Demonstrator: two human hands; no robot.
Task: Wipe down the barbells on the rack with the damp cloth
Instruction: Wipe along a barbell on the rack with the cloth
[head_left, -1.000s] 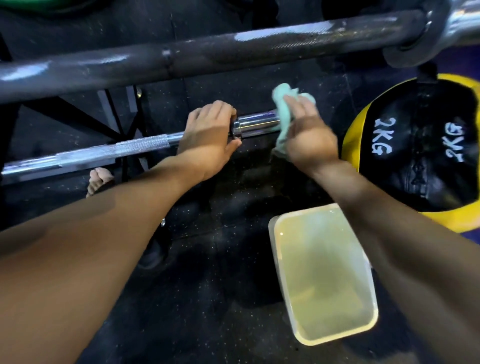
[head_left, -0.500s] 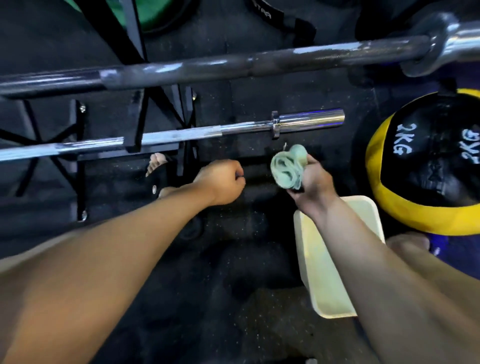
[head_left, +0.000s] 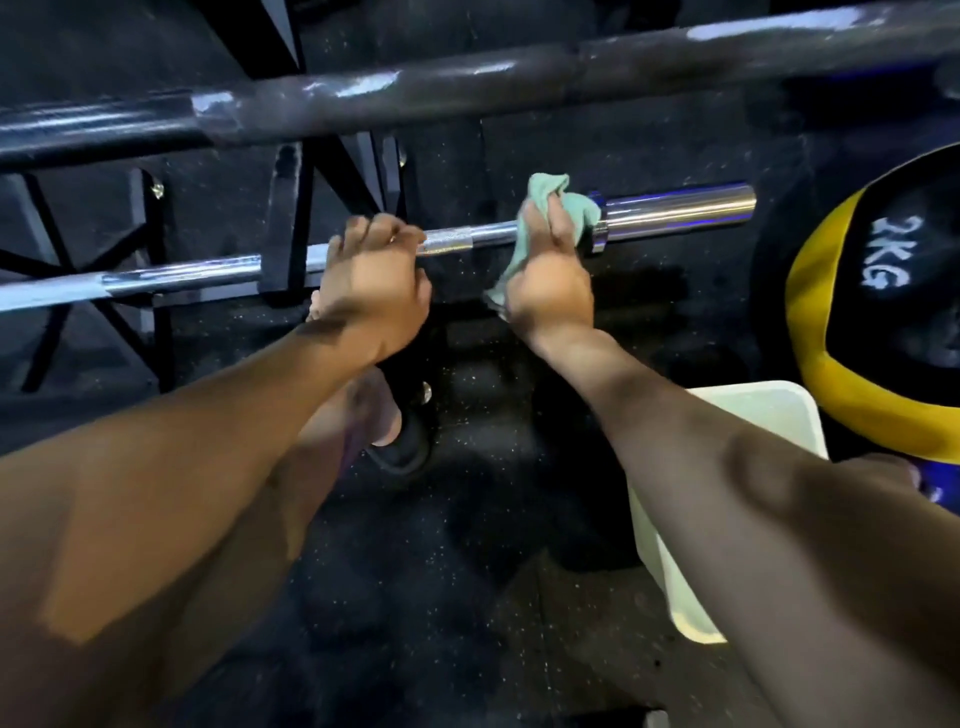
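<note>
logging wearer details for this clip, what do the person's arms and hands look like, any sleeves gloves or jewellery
Both forearms are bare as far as the frame shows, with no sleeves in view. The left hand and right hand wear no gloves. No watch, wristband or ring shows on either; the fingers are partly blurred, so a thin ring could go unseen.

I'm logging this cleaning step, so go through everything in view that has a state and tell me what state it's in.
Left hand: curled over the chrome barbell, holding it.
Right hand: grip closed on the cloth, pressing it on the bar.
Cloth: bunched, wrapped around the bar beside the collar.
Chrome barbell: lying level on the rack, sleeve bare.
Dark barbell: above, untouched.
Tub: open, on the floor.
Medicine ball: resting, untouched.
</note>
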